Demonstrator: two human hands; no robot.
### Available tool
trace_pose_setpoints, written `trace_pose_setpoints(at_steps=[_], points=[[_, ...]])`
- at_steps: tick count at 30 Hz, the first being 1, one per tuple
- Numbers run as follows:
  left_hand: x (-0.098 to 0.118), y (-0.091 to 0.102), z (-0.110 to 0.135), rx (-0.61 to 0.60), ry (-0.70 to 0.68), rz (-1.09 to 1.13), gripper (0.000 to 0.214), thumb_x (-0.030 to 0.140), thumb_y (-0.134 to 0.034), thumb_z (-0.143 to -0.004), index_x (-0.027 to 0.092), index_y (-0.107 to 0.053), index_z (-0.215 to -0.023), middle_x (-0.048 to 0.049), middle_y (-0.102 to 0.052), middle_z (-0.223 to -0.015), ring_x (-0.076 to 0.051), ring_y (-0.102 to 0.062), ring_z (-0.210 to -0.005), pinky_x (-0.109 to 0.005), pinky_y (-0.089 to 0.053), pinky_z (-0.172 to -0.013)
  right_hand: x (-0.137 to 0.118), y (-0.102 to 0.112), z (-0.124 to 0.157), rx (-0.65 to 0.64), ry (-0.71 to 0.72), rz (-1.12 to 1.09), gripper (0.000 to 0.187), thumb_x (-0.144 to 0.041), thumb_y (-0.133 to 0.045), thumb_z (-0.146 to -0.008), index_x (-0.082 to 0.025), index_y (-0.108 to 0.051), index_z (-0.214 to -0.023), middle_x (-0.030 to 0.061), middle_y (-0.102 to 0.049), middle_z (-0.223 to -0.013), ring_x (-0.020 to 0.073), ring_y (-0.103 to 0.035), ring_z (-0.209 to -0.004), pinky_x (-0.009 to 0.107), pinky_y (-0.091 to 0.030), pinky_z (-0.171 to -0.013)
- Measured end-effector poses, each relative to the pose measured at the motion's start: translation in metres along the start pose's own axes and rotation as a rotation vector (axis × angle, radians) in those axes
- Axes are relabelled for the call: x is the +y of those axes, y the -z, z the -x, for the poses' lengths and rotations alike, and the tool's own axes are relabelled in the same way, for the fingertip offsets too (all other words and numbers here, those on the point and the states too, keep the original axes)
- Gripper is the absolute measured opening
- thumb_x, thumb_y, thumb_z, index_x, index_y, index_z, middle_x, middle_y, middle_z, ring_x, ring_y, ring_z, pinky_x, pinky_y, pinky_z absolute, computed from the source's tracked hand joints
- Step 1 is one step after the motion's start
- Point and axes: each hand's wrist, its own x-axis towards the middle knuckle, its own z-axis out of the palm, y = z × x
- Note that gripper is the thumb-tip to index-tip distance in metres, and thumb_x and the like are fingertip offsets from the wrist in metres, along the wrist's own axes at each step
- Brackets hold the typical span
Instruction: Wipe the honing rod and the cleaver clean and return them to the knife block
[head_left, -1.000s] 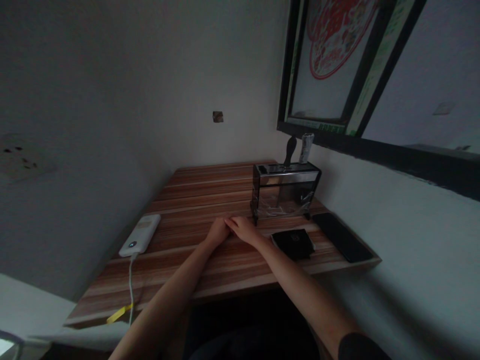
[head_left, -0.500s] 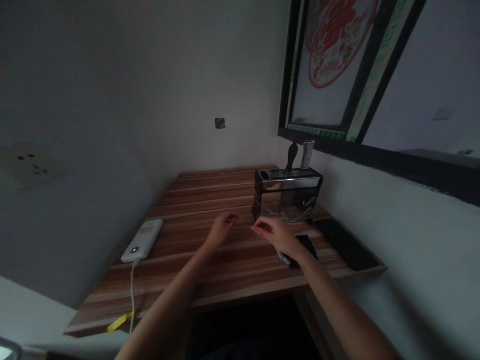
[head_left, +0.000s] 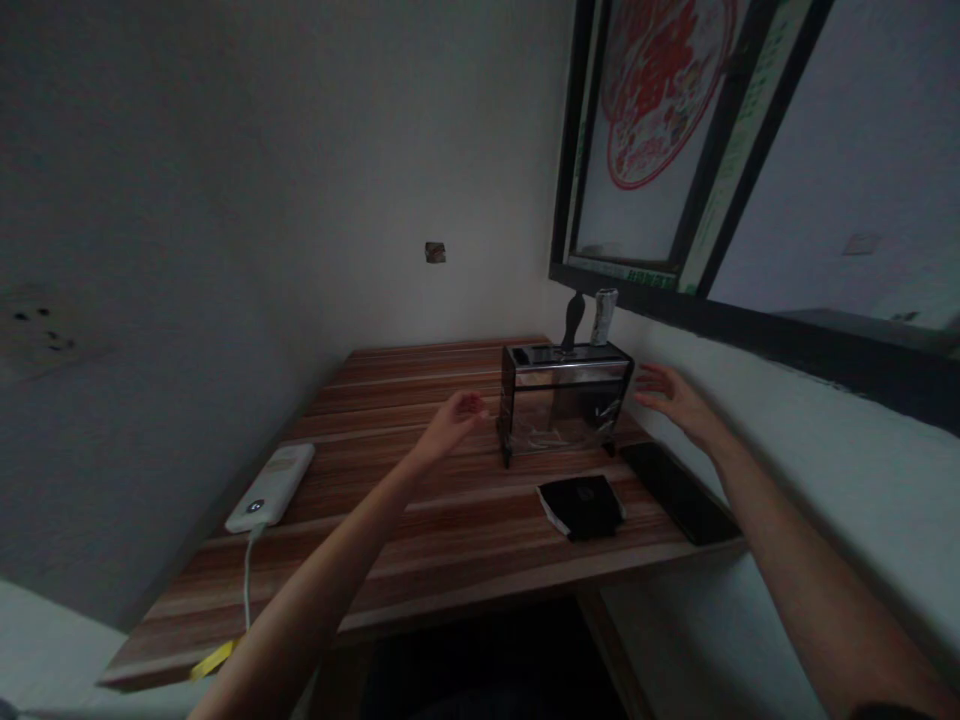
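A shiny metal knife holder (head_left: 564, 403) stands at the back right of the wooden table (head_left: 420, 500), with a dark handle and a silvery handle sticking up from its top. My left hand (head_left: 455, 418) hovers just left of the holder, fingers loosely curled and apart, holding nothing. My right hand (head_left: 673, 399) is raised just right of the holder, fingers spread, empty. Neither hand touches the holder.
A small black wallet-like case (head_left: 584, 505) and a dark phone (head_left: 679, 477) lie near the table's front right. A white power bank (head_left: 271, 486) with a cable lies at the left. A dark-framed window (head_left: 675, 150) is on the right wall.
Both hands lifted off the middle of the table and moved apart: the left hand to the holder's left side, the right hand across to its right side.
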Motion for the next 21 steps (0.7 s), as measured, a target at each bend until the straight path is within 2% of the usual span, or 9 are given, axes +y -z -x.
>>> trace_pose_setpoints(at_steps=[2, 4, 7, 12, 16, 21], points=[[0.004, -0.006, -0.010, -0.010, -0.001, 0.014, 0.048, 0.032, -0.069, -0.077, 0.014, -0.052, -0.118, -0.0141, -0.060, -0.122, -0.022, -0.057, -0.112, -0.039, -0.044, -0.099, 0.006, 0.000, -0.013, -0.184, -0.038, -0.094, 0.069, -0.044, -0.080, -0.058, -0.026, -0.054, -0.119, 0.0084, -0.062, -0.116, 0.0236, -0.060, -0.106, 0.042, -0.048, -0.093], [0.006, -0.012, -0.020, -0.017, 0.003, 0.024, 0.064, 0.035, -0.073, -0.073, 0.014, -0.046, -0.127, -0.0183, -0.051, -0.134, -0.026, -0.049, -0.124, -0.041, -0.041, -0.102, 0.008, -0.003, -0.023, -0.346, -0.093, -0.196, 0.064, -0.039, -0.079, -0.060, -0.027, -0.056, -0.118, 0.0084, -0.061, -0.121, 0.0234, -0.060, -0.108, 0.040, -0.050, -0.092], [0.008, -0.019, -0.035, -0.039, 0.019, 0.039, 0.086, 0.038, -0.076, -0.070, 0.014, -0.032, -0.140, -0.0218, -0.035, -0.147, -0.030, -0.036, -0.135, -0.044, -0.035, -0.107, 0.008, -0.007, -0.037, -0.470, -0.176, -0.287, 0.055, -0.032, -0.080, -0.058, -0.026, -0.061, -0.110, 0.0074, -0.066, -0.115, 0.0228, -0.065, -0.099, 0.040, -0.052, -0.088], [0.007, -0.025, -0.053, -0.115, 0.032, 0.074, 0.101, 0.040, -0.080, -0.065, 0.013, -0.025, -0.145, -0.0237, -0.027, -0.152, -0.033, -0.030, -0.139, -0.046, -0.032, -0.110, 0.006, -0.005, -0.052, -0.552, -0.227, -0.318, 0.050, -0.026, -0.078, -0.054, -0.022, -0.064, -0.102, 0.0083, -0.070, -0.107, 0.0241, -0.067, -0.095, 0.041, -0.052, -0.086], [0.007, -0.026, -0.062, -0.171, -0.010, 0.108, 0.096, 0.037, -0.082, -0.062, 0.011, -0.035, -0.141, -0.0213, -0.037, -0.147, -0.032, -0.035, -0.137, -0.045, -0.029, -0.112, 0.003, -0.006, -0.058, -0.569, -0.241, -0.308, 0.049, -0.025, -0.077, -0.051, -0.021, -0.065, -0.098, 0.0094, -0.072, -0.105, 0.0252, -0.068, -0.093, 0.041, -0.052, -0.084], [0.006, -0.027, -0.070, -0.199, -0.060, 0.152, 0.087, 0.032, -0.084, -0.059, 0.012, -0.045, -0.134, -0.0188, -0.049, -0.139, -0.030, -0.046, -0.129, -0.046, -0.031, -0.111, 0.004, -0.009, -0.059, -0.525, -0.230, -0.289, 0.044, -0.025, -0.076, -0.051, -0.021, -0.066, -0.094, 0.0093, -0.073, -0.102, 0.0260, -0.069, -0.091, 0.041, -0.053, -0.083]])
